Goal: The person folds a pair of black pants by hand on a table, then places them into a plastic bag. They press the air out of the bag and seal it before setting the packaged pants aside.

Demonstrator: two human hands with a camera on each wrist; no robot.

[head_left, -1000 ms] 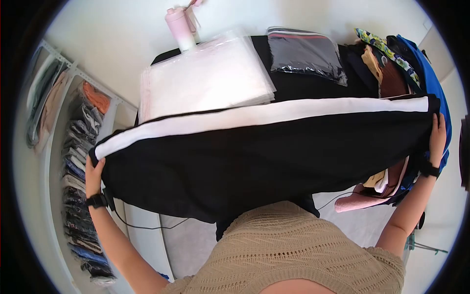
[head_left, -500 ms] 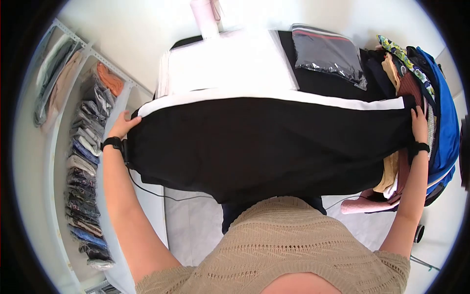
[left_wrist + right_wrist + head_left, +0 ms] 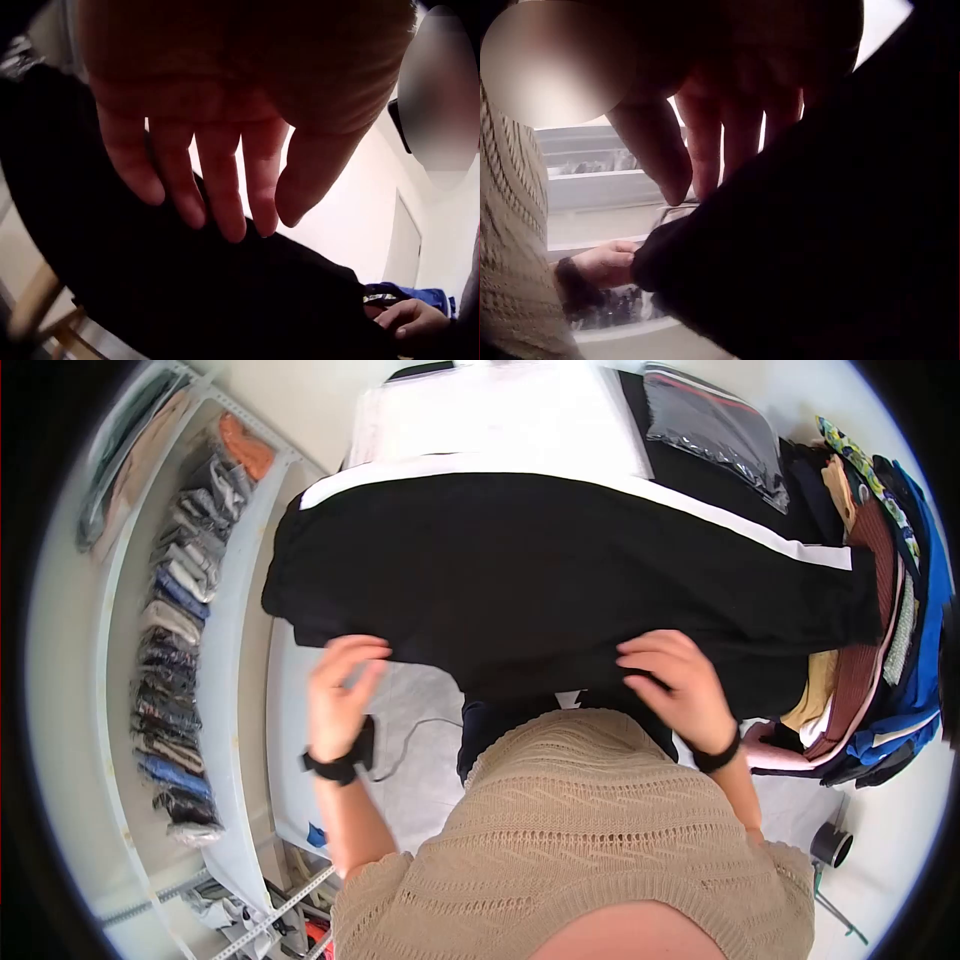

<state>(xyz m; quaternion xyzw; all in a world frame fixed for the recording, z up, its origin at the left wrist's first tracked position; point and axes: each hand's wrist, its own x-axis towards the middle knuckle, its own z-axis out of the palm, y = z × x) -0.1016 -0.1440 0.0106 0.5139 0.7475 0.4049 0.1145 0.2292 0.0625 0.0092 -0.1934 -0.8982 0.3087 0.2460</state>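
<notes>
A black garment (image 3: 520, 575) with a white stripe (image 3: 700, 510) along its far edge lies spread across the black-covered surface, its near edge by the person's body. The left hand (image 3: 345, 685) is at the near left edge of the garment, fingers relaxed and slightly bent, holding nothing. Over the near edge, right of the middle, the right hand (image 3: 685, 685) hovers or lightly touches the cloth; contact cannot be told. In the left wrist view the left hand (image 3: 225, 150) has its fingers spread loosely above the black cloth (image 3: 225, 292). The right wrist view shows the right hand (image 3: 727, 127) beside dark cloth.
Clear plastic bags (image 3: 500, 420) are stacked behind the garment, with a packed grey garment (image 3: 715, 430) to their right. Piled clothes (image 3: 870, 620) stand at the right. Shelves of bagged clothes (image 3: 170, 660) line the left. A black cable (image 3: 405, 745) hangs near the left hand.
Both hands have let go of the garment's ends and moved inward to its near edge. The garment first came nearer the body, then sank flat; the head view has shifted.
</notes>
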